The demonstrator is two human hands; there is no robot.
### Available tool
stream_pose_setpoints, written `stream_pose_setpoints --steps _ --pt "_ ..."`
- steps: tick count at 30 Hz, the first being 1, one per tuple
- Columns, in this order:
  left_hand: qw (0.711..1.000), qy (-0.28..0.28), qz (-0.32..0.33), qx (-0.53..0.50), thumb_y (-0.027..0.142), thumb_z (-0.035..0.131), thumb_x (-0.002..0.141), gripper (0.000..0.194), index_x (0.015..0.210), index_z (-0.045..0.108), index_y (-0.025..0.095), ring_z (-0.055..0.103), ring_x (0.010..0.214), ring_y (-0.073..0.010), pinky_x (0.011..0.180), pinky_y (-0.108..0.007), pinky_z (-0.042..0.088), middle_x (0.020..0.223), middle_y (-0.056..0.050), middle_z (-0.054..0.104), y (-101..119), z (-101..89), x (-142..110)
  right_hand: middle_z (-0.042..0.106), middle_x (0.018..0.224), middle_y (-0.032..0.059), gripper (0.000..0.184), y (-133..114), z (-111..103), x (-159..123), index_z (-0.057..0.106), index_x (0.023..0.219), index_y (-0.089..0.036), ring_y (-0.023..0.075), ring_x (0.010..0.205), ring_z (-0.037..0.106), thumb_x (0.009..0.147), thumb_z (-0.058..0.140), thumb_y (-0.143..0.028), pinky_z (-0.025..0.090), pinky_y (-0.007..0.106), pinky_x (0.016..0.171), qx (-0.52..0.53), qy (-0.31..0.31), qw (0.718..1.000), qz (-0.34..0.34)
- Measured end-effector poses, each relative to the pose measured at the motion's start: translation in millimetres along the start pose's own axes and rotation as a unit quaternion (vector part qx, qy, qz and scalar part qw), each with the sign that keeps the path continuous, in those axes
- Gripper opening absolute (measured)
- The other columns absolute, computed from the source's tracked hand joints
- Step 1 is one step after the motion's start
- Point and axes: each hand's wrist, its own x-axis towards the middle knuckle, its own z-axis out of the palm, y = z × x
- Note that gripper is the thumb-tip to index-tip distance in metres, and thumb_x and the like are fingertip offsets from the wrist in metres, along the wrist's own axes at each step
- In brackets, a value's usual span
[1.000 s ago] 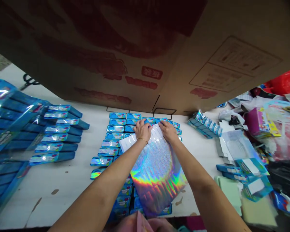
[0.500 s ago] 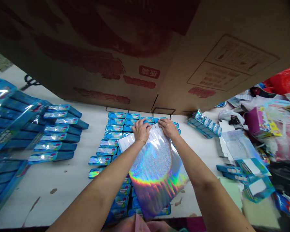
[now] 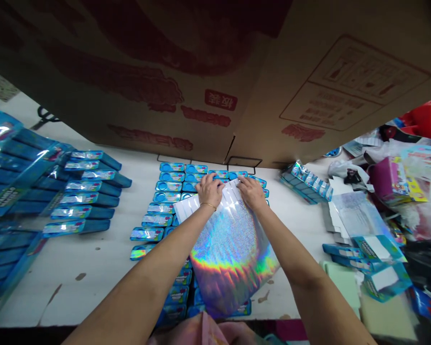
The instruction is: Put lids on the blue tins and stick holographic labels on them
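Note:
A large, shiny holographic sheet (image 3: 233, 235) lies at a slant over rows of small blue boxes (image 3: 168, 186), with pale label-like strips along its upper edge. My left hand (image 3: 209, 190) is at that upper edge, fingers bent and closed on the sheet; a thin bracelet circles the wrist. At the upper right corner, my right hand (image 3: 252, 192) has its fingers curled together on the sheet. The fingertips of both hands are partly hidden. Several boxes in the left column carry shiny strips, while those further back show a round recess. The sheet covers part of the rows.
A big cardboard carton (image 3: 158, 105) towers behind the rows. Left are a column of blue boxes (image 3: 82, 199), a plastic-wrapped stack (image 3: 14, 167) and scissors (image 3: 46, 116). Right are a wrapped box bundle (image 3: 306, 183), loose blue boxes (image 3: 384, 278), papers and a purple box (image 3: 386, 179).
Both hands stay at the sheet's upper edge, with only a slight shift of the fingers. The view has moved a little; the boxes look unchanged.

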Motion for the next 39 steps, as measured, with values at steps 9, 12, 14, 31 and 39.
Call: stream_pose_setpoints --steps 9,12,14,31,39 --pt "0.993 -0.018 -0.020 -0.112 0.030 0.052 0.076 0.014 0.077 0.064 0.024 0.033 0.119 -0.0238 0.094 -0.044 0.023 0.120 -0.002 0.052 8 -13.4 -4 0.061 0.077 0.0037 0.013 -47 -116 -40 0.062 0.073 -0.020 0.0153 0.069 0.054 0.075 0.051 -0.026 0.042 0.028 0.063 0.308 0.022 0.945 0.113" --pt "0.943 -0.043 -0.059 -0.324 0.039 0.039 0.082 0.031 0.083 0.065 0.020 0.048 0.105 -0.0210 0.091 -0.040 0.031 0.104 -0.006 0.061 2 -37.6 -24 0.058 0.060 0.0006 0.013 -76 -112 -30 0.061 0.067 -0.019 0.0118 0.054 0.050 0.069 0.058 -0.032 0.039 0.024 0.052 0.476 0.021 0.854 0.207" --pt "0.857 -0.086 -0.138 -0.490 0.049 0.030 0.083 0.048 0.087 0.064 0.016 0.057 0.088 -0.0191 0.079 -0.036 0.041 0.091 -0.009 0.064 -10 -61.3 -44 0.054 0.053 -0.0016 0.017 -102 -99 -20 0.061 0.066 -0.017 0.0098 0.049 0.048 0.064 0.062 -0.034 0.036 0.022 0.047 0.573 0.015 0.772 0.274" --pt "0.862 0.037 -0.216 -0.458 0.026 0.067 0.052 0.038 0.087 0.058 0.013 0.052 0.061 -0.0089 0.060 -0.024 0.042 0.070 0.000 0.058 -159 -147.9 -60 0.053 0.052 -0.0039 0.022 -268 -3 48 0.060 0.063 -0.016 0.0083 0.047 0.044 0.060 0.060 -0.037 0.035 0.020 0.045 0.656 0.072 0.630 0.409" --pt "0.912 0.042 -0.152 -0.379 0.024 0.063 0.054 0.035 0.087 0.056 0.014 0.051 0.054 -0.0082 0.057 -0.023 0.041 0.069 0.001 0.054 -177 -126.2 -24 0.061 0.068 0.0037 0.024 -257 20 70 0.063 0.068 -0.018 0.0162 0.066 0.053 0.074 0.047 -0.036 0.040 0.028 0.067 0.408 0.125 0.823 0.375"
